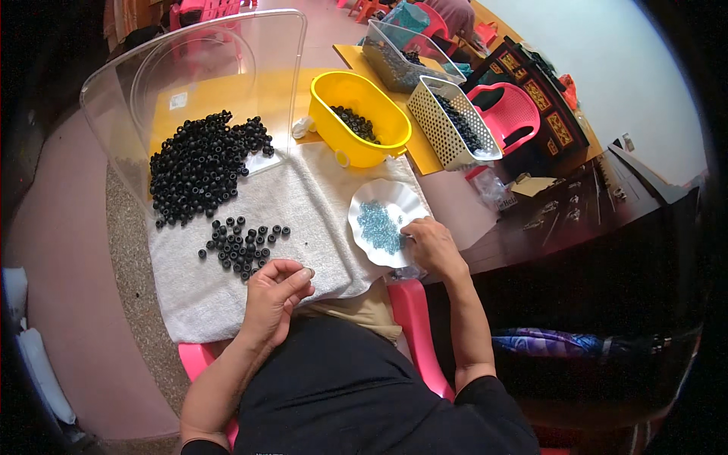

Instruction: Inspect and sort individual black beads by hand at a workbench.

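My left hand (277, 300) is closed in a pinch over the white towel, just right of a small group of loose black rings (241, 247). A dark bit shows at its thumb tip, too small to name. On the right, my right hand (434, 246) reaches over the rim of a white wavy-edged dish (410, 199). Its fingers are pinched together, and what they hold, if anything, is hidden. Tiny light-blue beads (378, 227) lie spread in the dish, right beside those fingertips.
A big heap of black rings (199, 171) spills from a tipped clear plastic bin (269, 53) onto the towel (193, 296). Beyond stand a yellow tub (334, 87), a white perforated basket (442, 130) and a clear box (383, 67), all with dark pieces inside. Pink chair (509, 115) behind.
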`<state>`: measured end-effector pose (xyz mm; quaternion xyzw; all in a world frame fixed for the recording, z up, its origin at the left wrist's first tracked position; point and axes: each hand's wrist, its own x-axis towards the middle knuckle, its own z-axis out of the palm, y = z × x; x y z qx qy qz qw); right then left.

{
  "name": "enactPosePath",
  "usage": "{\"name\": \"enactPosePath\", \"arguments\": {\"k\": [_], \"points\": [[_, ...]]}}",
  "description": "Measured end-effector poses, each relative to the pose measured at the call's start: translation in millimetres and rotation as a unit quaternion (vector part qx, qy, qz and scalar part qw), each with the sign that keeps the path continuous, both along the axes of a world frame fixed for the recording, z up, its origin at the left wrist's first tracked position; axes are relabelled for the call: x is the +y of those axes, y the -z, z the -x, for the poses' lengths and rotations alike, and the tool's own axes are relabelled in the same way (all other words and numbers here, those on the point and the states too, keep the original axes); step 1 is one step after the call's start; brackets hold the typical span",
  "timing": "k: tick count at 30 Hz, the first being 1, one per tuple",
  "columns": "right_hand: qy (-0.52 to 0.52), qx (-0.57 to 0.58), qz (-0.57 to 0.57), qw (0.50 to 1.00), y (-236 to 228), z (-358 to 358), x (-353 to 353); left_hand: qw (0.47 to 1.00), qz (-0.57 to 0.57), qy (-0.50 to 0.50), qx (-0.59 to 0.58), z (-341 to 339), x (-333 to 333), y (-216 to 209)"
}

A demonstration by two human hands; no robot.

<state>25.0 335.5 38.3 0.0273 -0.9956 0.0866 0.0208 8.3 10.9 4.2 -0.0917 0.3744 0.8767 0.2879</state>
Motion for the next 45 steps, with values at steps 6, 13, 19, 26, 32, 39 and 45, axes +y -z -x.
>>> {"name": "enactPosePath", "arguments": {"k": [6, 13, 19, 26, 32, 39, 45], "points": [[-0.009, 0.008, -0.007, 1.0, 3, 4, 1, 1.0, 0.014, 0.012, 0.011, 0, 0, 2], [-0.009, 0.009, -0.01, 1.0, 2, 7, -3, 1.0, 0.013, 0.013, 0.008, -2, 0, 3], [-0.025, 0.014, 0.016, 0.999, 3, 8, -3, 1.0, 0.008, 0.01, 0.004, -1, 1, 1], [-0.044, -0.006, 0.014, 0.999, -1, 4, -1, 1.0, 0.011, 0.007, 0.002, -1, 1, 1], [-0.044, -0.006, 0.007, 0.999, 9, 9, 10, 1.0, 0.011, 0.012, 0.008, -1, 0, 2], [-0.021, -0.033, -0.019, 0.999, 5, 12, 8, 1.0, 0.014, 0.013, 0.005, -2, 1, 4], [-0.009, 0.056, 0.094, 0.994, -10, 5, -1, 1.0, 0.019, 0.013, 0.005, -2, 1, 3]]}}
